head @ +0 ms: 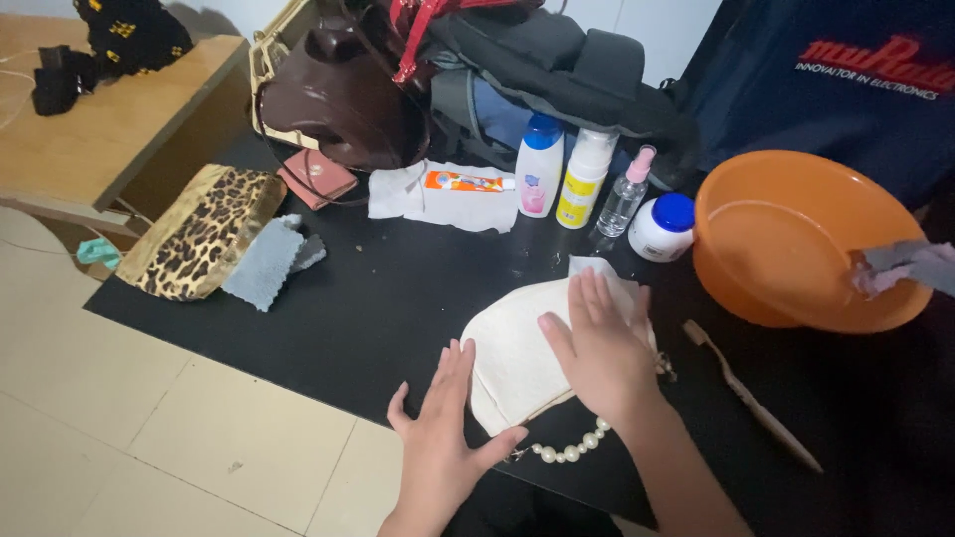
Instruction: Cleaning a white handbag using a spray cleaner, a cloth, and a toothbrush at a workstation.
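Observation:
A cream fabric pouch (pixel 512 348) with a pearl bead strap (pixel 569 449) lies on the black table (pixel 378 288) near its front edge. My right hand (pixel 597 343) rests flat on top of the pouch, fingers spread. Just left of the pouch is my left hand (pixel 443 433), open, its thumb touching the pouch's lower edge and its palm partly past the table edge. Neither hand grips anything.
An orange basin (pixel 786 234) with a grey cloth (pixel 910 264) on its rim stands at right. A wooden toothbrush (pixel 751 393) lies beside the pouch. Behind are bottles (pixel 582 179), a white jar (pixel 662 227), a toothpaste tube (pixel 468 182), a leopard-print pouch (pixel 204 234), bags (pixel 348 94) and a wooden desk (pixel 90 129).

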